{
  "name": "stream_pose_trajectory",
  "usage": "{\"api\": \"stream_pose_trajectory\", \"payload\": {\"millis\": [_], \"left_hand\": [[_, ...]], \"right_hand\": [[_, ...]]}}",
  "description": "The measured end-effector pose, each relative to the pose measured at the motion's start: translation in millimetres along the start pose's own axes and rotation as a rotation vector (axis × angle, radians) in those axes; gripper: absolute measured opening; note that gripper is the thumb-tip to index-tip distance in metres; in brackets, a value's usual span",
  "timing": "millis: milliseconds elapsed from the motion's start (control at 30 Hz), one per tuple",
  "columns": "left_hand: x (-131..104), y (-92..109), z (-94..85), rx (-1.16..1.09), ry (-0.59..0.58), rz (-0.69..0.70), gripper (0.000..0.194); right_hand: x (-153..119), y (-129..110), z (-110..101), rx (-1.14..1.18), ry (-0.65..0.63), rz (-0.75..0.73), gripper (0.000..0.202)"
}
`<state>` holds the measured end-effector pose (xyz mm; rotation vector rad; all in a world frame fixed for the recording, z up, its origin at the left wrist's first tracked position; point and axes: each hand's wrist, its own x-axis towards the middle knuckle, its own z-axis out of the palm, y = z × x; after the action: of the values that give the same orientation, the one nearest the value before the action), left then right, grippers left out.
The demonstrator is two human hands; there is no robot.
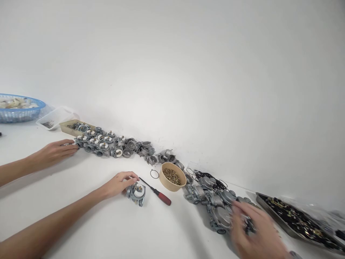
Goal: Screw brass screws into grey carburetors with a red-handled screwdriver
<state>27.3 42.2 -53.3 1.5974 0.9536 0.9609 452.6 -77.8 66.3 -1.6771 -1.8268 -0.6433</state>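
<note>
My left hand [120,184] is closed around the side of a grey metal carburetor [137,193], whose open face shows a white float and brass parts. A screwdriver [159,194] with a red and black handle lies beside it. On the right, my right hand [254,226] is smeared by motion, with its fingers curled. Dark grey metal shows between the fingers, too blurred to name. Touching or close to that hand is a group of carburetors [221,217] with rounded covers facing up. Another person's hand [63,149] reaches to the carburetors with white floats [93,142] at left.
Grey metal bowls [151,159] run along the wall. A tan tub [172,183] holds brass screws beside a single ring [154,174]. Black rings [212,178] lie behind the carburetors. A metal tray [283,219] stands right; a blue basket [24,114] and white container [54,118] stand left.
</note>
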Motion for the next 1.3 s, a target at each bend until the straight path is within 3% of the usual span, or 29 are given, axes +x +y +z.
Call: {"api": "stream_pose_trajectory", "payload": {"millis": [67, 133, 200, 300, 433, 700, 867, 1033, 1100, 1167, 1300], "left_hand": [[-4, 3, -1.4, 0.017, -0.006, 0.024, 0.052], [-8, 8, -4.7, 0.036, -0.018, 0.065, 0.046], [-11, 14, -9.1, 0.055, -0.035, 0.117, 0.041], [-12, 20, -15.1, 0.088, -0.065, 0.176, 0.034], [-8, 18, -18.5, 0.120, -0.084, 0.199, 0.036], [-4, 10, -17.2, 0.138, -0.040, 0.201, 0.033], [-5, 12, -17.7, 0.150, -0.019, 0.194, 0.030], [-7, 14, -18.2, 0.151, -0.021, 0.171, 0.030], [-7, 13, -17.2, 0.141, -0.031, 0.146, 0.041], [-8, 11, -15.1, 0.120, -0.047, 0.126, 0.064], [-10, 10, -9.6, 0.088, -0.041, 0.111, 0.103]], "right_hand": [[40, -67, 36, 0.029, -0.143, -0.164, 0.033], [80, -128, 78, -0.009, -0.344, -0.238, 0.034], [113, -171, 117, -0.036, -0.427, -0.261, 0.027], [143, -198, 161, -0.113, -0.543, -0.241, 0.031], [158, -200, 190, -0.185, -0.622, -0.195, 0.037], [153, -191, 188, -0.112, -0.615, -0.119, 0.035], [143, -177, 162, 0.119, -0.577, -0.021, 0.030], [135, -165, 127, 0.527, -0.597, 0.123, 0.032], [128, -164, 117, 0.706, -0.669, 0.176, 0.037], [118, -168, 111, 0.860, -0.764, 0.221, 0.037], [93, -182, 116, 1.021, -0.944, 0.279, 0.029]]}}
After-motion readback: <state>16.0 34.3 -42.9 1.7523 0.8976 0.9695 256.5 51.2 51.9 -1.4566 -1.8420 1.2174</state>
